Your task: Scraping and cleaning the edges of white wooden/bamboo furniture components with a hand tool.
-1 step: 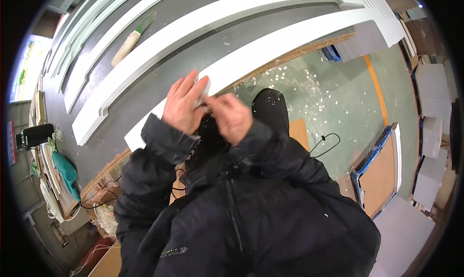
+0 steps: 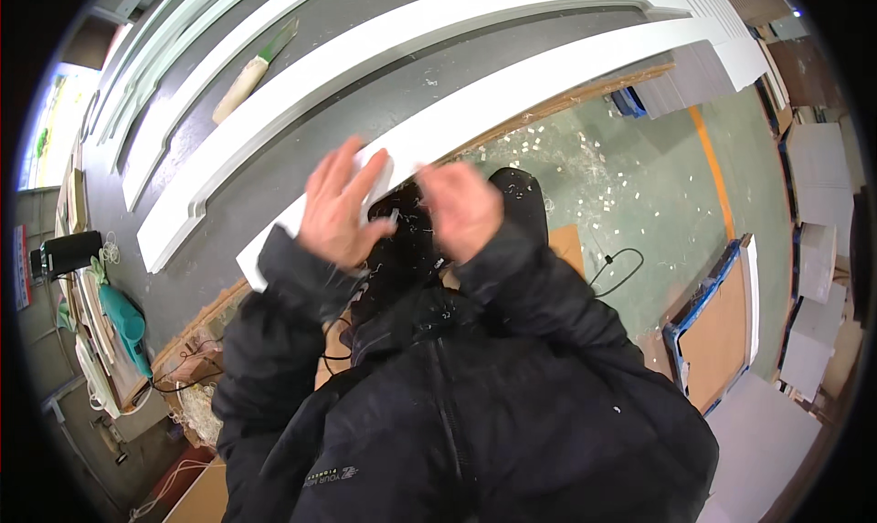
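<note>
The near white board (image 2: 512,94) runs along the near edge of the grey table (image 2: 411,94), a strip of tabletop separating it from the next board (image 2: 301,94). The left hand (image 2: 343,205) is at its near side, fingers spread; the blurred right hand (image 2: 461,211) is just right, grip impossible to tell. Chip-strewn floor (image 2: 630,190) opens rightward.

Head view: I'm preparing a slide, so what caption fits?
Left hand and blurred right hand near the closest white strip; green-bladed tool lying beyond.
</note>
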A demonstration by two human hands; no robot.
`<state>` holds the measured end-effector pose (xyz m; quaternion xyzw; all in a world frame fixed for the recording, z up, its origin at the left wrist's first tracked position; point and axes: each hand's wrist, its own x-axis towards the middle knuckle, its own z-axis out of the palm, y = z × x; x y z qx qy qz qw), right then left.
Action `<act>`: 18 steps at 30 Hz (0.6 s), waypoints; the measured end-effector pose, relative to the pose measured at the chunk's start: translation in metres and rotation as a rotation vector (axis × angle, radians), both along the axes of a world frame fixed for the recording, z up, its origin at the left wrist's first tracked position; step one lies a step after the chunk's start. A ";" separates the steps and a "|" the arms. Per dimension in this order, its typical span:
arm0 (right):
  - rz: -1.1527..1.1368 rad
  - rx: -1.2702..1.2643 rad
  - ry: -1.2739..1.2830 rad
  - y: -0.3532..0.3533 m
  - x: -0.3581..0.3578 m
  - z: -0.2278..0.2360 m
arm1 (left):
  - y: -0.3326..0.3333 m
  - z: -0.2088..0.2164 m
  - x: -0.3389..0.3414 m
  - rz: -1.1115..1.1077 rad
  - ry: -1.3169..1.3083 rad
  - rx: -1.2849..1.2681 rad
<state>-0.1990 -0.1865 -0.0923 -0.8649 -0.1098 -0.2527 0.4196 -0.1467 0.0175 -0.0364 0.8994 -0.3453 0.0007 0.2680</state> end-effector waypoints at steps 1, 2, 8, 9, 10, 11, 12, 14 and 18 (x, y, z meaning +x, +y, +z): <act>-0.149 -0.003 0.036 -0.024 0.006 0.002 | 0.017 0.008 -0.009 0.056 -0.046 0.090; -0.280 -0.014 0.013 -0.048 0.015 0.003 | 0.036 0.016 -0.017 0.105 -0.094 0.178; -0.322 -0.025 -0.024 -0.063 0.027 -0.009 | 0.080 -0.001 -0.030 0.085 -0.091 0.159; -0.292 -0.049 -0.004 -0.044 0.020 -0.010 | 0.077 -0.005 -0.028 0.081 -0.101 0.147; -0.257 0.024 0.007 -0.023 0.014 -0.001 | 0.077 -0.007 -0.028 0.084 -0.111 0.142; -0.174 0.043 0.000 -0.010 0.010 -0.002 | 0.074 -0.008 -0.027 0.084 -0.112 0.140; -0.091 0.060 0.009 0.005 0.004 0.001 | 0.073 -0.010 -0.026 0.088 -0.121 0.126; 0.110 -0.013 0.101 0.025 -0.009 -0.001 | 0.071 -0.013 -0.024 0.093 -0.130 0.112; 0.278 0.014 0.083 0.012 -0.006 0.007 | 0.071 -0.015 -0.021 0.096 -0.142 0.069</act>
